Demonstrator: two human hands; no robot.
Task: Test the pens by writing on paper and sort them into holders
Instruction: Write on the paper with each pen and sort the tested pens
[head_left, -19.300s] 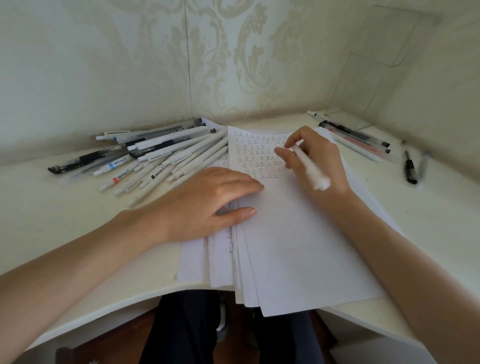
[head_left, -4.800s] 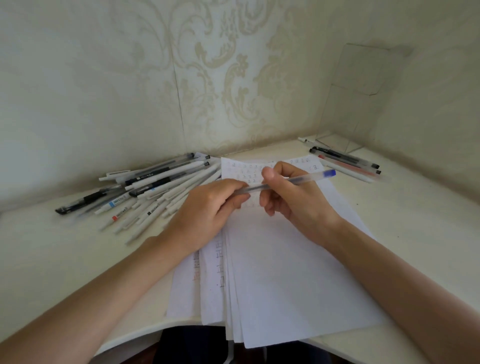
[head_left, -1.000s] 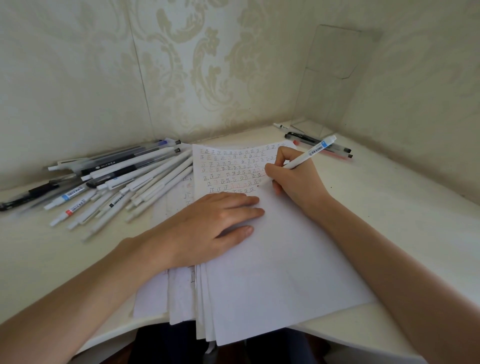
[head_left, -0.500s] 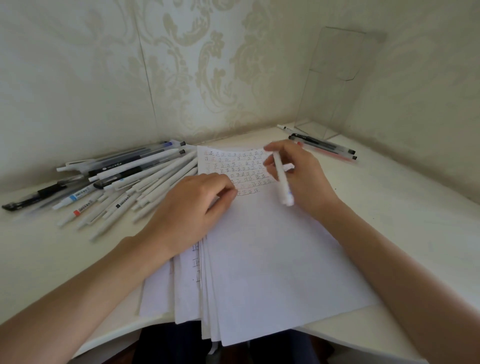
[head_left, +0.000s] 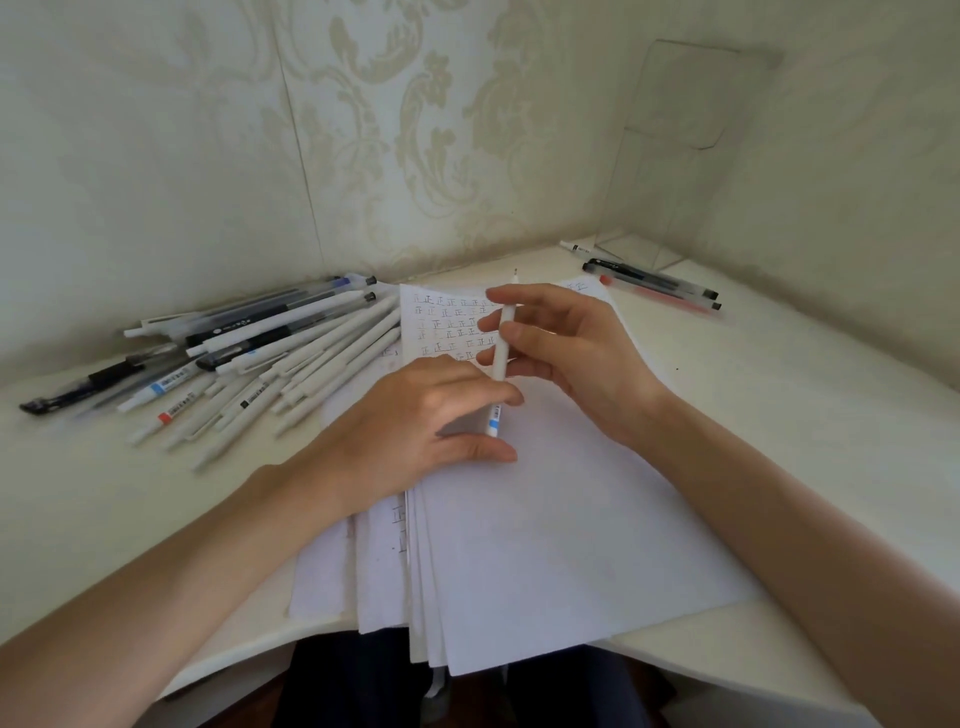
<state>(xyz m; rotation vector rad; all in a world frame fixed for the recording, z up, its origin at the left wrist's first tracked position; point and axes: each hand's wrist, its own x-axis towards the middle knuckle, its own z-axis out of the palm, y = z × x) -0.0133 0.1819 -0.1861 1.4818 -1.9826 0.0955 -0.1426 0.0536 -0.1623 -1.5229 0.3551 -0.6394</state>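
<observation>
My right hand (head_left: 566, 353) pinches a white pen (head_left: 502, 353) with a blue band near its lower end, tip pointing up and away, above a stack of white paper (head_left: 561, 530) marked with rows of written characters at its top. My left hand (head_left: 415, 421) rests on the paper, fingers loosely bent, thumb close to the pen's lower end; whether it touches the pen I cannot tell. A heap of several white and dark pens (head_left: 249, 358) lies to the left. A clear plastic holder (head_left: 670, 156) stands in the far right corner.
Three pens (head_left: 654, 280), one white, one black and one red, lie on the white desk (head_left: 810, 426) in front of the clear holder. Patterned walls close the desk at back and right. My dark-clothed legs show below the desk's curved front edge.
My right hand stopped writing, lifted the white pen off the paper and turned it so the tip points up. My left hand slid toward the pen's lower end.
</observation>
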